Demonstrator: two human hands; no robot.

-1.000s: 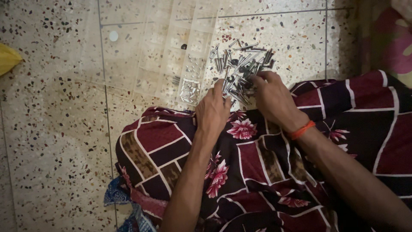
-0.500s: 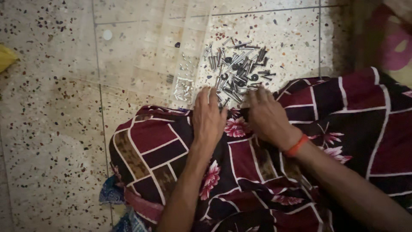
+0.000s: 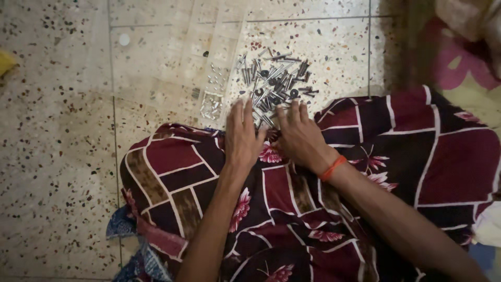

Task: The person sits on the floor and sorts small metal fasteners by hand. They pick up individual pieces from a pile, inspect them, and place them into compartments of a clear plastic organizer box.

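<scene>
The floor is pale speckled terrazzo with thin joint lines. Over the person's lap lies a maroon cloth with white lines, brown blocks and pink flowers, filling the lower right. At the upper right edge is a patch of pale fabric with pink shapes. On the floor at the upper middle lies a clear tray, divided into small compartments; a few of those on its right side hold small metal bits, the rest are hard to read.

Just right of the tray, on bare floor, sits a pile of screws: grey metal shafts with some dark round pieces mixed in. The pile spreads wider than deep, its long axis running left to right. The single shafts point many ways, most slanting from lower left to upper right. The pile's near edge touches the cloth's edge.

The left hand lies palm down, fingers spread flat, tips at the near left edge of the pile; its grip is open and holds nothing. The right hand, with an orange band at the wrist, is also palm down with fingers stretched to the pile's near edge, open. The fingertips cover some of the nearest screws.
</scene>
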